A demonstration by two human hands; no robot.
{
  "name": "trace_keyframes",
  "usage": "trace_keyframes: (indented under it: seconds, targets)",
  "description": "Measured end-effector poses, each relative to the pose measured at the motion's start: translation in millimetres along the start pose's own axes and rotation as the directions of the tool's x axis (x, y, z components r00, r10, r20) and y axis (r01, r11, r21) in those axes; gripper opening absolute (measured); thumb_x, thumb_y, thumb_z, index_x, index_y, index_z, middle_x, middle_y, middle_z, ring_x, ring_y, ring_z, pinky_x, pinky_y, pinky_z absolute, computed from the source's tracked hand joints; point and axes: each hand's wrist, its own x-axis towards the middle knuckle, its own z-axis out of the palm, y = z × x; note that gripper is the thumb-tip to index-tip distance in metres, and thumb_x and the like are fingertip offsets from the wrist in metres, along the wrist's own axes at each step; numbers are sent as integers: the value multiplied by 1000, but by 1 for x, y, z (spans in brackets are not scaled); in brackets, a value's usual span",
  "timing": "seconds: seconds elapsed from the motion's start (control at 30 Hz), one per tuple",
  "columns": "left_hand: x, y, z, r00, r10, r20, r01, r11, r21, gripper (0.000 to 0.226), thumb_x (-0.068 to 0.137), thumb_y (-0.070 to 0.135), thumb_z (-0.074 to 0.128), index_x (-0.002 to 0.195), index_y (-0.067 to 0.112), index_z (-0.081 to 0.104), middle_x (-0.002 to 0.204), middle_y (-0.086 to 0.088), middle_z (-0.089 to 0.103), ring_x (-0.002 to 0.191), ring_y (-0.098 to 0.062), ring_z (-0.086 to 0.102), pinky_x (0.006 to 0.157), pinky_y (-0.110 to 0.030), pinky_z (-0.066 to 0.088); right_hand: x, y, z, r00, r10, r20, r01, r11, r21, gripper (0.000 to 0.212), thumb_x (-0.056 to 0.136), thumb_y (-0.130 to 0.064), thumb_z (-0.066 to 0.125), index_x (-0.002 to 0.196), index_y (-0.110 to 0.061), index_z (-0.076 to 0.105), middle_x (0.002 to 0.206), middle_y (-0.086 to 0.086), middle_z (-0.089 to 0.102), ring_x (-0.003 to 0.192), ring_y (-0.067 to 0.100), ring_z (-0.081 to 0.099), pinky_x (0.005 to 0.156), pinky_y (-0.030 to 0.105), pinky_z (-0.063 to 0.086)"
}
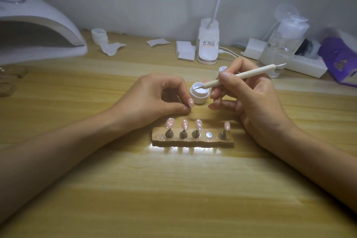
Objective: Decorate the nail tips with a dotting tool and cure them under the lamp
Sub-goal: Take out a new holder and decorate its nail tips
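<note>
Two bare hands above a wooden table [173, 189], dark curing lamp [38, 25] at far left. Left hand [152, 100] pinching one pink nail tip [190, 103]; right hand [251, 98] gripping a dotting tool [241, 76]. Close in front, wooden holder [193, 141] with one spot bare. Between the hands, open white jar [200, 95], tool point dipped in. Four tips on the holder [170, 123] already dotted white; probably left to do: the held tip, then curing.
</note>
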Motion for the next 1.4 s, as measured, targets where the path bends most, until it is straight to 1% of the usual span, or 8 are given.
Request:
trace_keyframes:
  seconds: [0.17,0.33,0.5,0.63,0.77,0.97,1.4]
  targets:
    - [0,0,0,1000,-1,-5,1,1000,2,21,76,8,82,72,26,70,75,14,73,71,4,67,70,-9,47,0,0,0,1000,8,4,-8,1000,-3,21,93,-15,61,72,-21,56,68,6,66,63,15,63,58,27,55]
    - [0,0,1,1000,-6,-2,6,1000,4,20,76,8,81,73,24,70,75,15,73,71,5,67,70,-7,45,-1,1,0,999,39,-3,-40,999,-23,21,88,-17,65,69,-21,57,67,8,66,60,14,62,55,27,54]
    - [0,0,0,1000,-13,-7,13,1000,0,16,76,8,81,75,21,71,76,12,74,71,4,67,70,-8,46,-1,2,0,998,66,-2,-66,995,-69,22,93,-8,61,73,-15,54,62,4,64,58,13,60,55,26,54]
    - [0,0,0,1000,-8,-9,8,1000,12,17,76,9,82,74,22,71,76,12,74,72,4,67,72,-10,48,-1,2,0,998,68,-1,-68,995,-78,21,93,-6,59,74,-12,52,59,2,64,57,13,60,54,26,54]
    - [0,-1,0,1000,-9,-12,9,1000,23,17,76,10,82,74,24,71,77,10,74,73,0,68,75,-16,52,-1,2,1,998,69,5,-68,994,-88,22,94,-5,59,74,-12,52,58,0,63,57,13,61,55,26,55]
    - [0,-2,0,1000,-8,-8,9,1000,14,18,76,10,82,73,25,71,76,12,74,71,4,67,70,-9,47,-1,3,1,997,77,4,-77,993,-87,21,94,-6,59,75,-12,52,59,3,64,57,14,60,54,26,54]
    - [1,-2,0,1000,3,-8,-3,1000,3,17,76,9,82,74,22,71,77,11,74,71,4,67,71,-9,48,0,2,1,997,82,3,-81,993,-85,21,94,-5,59,75,-12,52,59,3,64,56,13,60,54,26,54]
